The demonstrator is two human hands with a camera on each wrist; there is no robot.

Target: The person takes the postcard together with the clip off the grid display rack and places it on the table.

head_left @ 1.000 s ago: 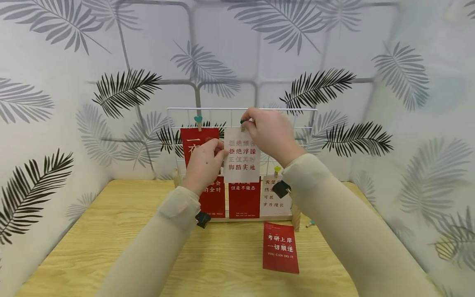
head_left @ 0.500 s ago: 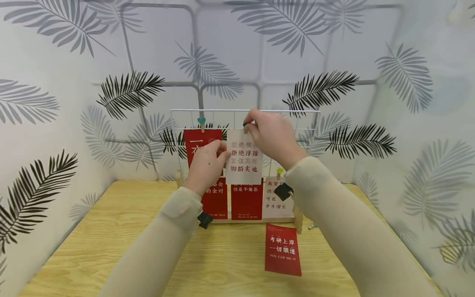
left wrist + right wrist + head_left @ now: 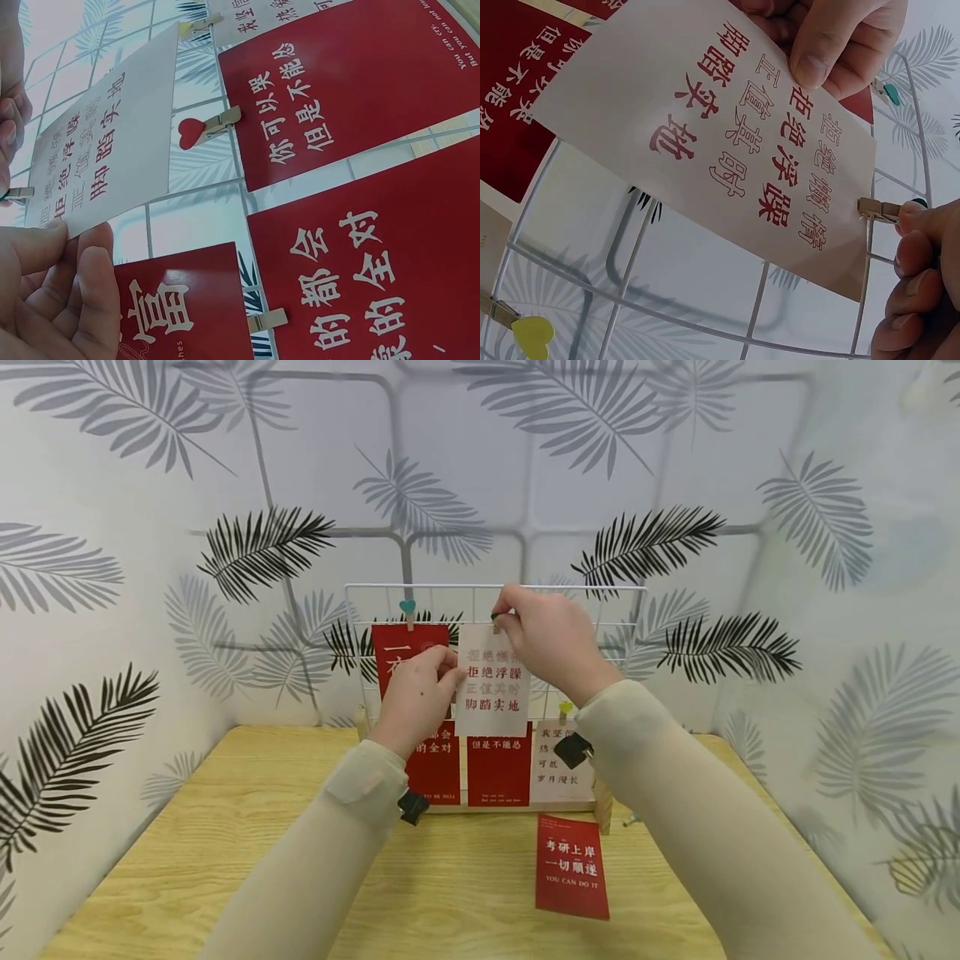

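A white card [image 3: 492, 693] with red lettering stands against the white wire grid rack [image 3: 450, 586], at its upper middle. My left hand [image 3: 422, 693] pinches the card's left edge between thumb and fingers, as the left wrist view shows. At the card's top edge, my right hand [image 3: 551, 635] pinches a small wooden clothespin [image 3: 879, 211] with a dark green end; its jaws sit over the card's edge by a grid wire. Left of the white card hangs a red card [image 3: 390, 647] under a teal heart clothespin [image 3: 407, 607], partly covered by my left hand.
On the lower row hang two red cards, one the middle red card [image 3: 498, 772], and a white card [image 3: 562, 768] under a yellow heart clothespin [image 3: 532, 337]. A loose red card [image 3: 572, 868] lies on the wooden table [image 3: 247, 827], near another clothespin [image 3: 632, 819].
The whole scene shifts slightly right and down in the head view. Both hands keep their holds on the white card and the clothespin, with little visible movement.
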